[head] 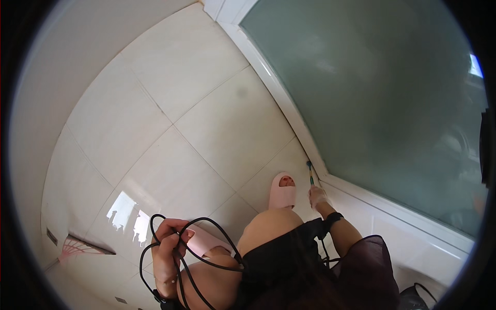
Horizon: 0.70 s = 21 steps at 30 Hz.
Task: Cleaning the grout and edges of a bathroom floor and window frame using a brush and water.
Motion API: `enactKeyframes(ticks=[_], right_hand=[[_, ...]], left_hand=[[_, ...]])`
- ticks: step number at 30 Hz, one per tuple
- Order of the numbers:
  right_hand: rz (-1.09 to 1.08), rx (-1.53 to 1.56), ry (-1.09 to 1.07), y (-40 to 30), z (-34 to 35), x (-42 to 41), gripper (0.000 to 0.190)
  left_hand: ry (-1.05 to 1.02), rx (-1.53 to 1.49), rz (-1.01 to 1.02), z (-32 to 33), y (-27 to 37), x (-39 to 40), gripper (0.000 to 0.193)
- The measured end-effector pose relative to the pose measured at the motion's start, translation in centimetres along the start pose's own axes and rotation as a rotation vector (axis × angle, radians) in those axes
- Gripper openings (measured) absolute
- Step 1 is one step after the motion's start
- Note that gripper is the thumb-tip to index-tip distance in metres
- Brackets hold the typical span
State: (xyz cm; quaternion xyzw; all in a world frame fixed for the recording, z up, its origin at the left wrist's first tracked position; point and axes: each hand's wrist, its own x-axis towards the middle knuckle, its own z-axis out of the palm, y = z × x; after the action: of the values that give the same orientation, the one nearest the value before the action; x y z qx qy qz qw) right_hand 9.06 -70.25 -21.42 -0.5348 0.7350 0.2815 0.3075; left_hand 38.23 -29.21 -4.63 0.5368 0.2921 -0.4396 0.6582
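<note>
My right hand [317,195], in a clear thin glove, is closed around the handle of a toothbrush [311,176]. The brush's dark bluish head rests at the foot of the white door frame [300,128], where it meets the tiled floor [209,128]. My left hand [170,240] is raised near my left knee and grips loops of black cable [211,221]. I am crouching in pink slippers; the right slipper [282,192] stands close to the brush, and the left slipper [203,240] lies partly behind the cable.
A frosted glass panel [387,116] fills the right side. A pink fan-shaped broom head or rake [83,248] lies at the lower left near a floor drain cover [51,236]. A pale wall [77,58] curves along the left. Part of a black bag [414,298] shows at the lower right.
</note>
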Motion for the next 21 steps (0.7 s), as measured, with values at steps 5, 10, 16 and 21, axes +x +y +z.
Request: enactKeyframes(ticks=[5,10,16,21], right_hand=[[-0.826,-0.78,0.243,-9.2,3.4,1.1,0.014],[-0.684,-0.481,0.23,-28.7,9.5,-4.3,0.025],[-0.815,-0.325,0.353,-47.3,13.5,1.1,0.034],[-1.25,-1.647,0.47,-52.0,22.5,-8.9,0.03]], left_hand=[[-0.08,-0.002,-0.023,0.0,0.2,0.1,0.027],[-0.083,-0.061,-0.027,-1.6,-0.6,0.0,0.029],[-0.136,-0.06,-0.017,0.1,0.4,0.5,0.027],[-0.008,-0.062,-0.045,-1.8,0.9,-2.0,0.026]])
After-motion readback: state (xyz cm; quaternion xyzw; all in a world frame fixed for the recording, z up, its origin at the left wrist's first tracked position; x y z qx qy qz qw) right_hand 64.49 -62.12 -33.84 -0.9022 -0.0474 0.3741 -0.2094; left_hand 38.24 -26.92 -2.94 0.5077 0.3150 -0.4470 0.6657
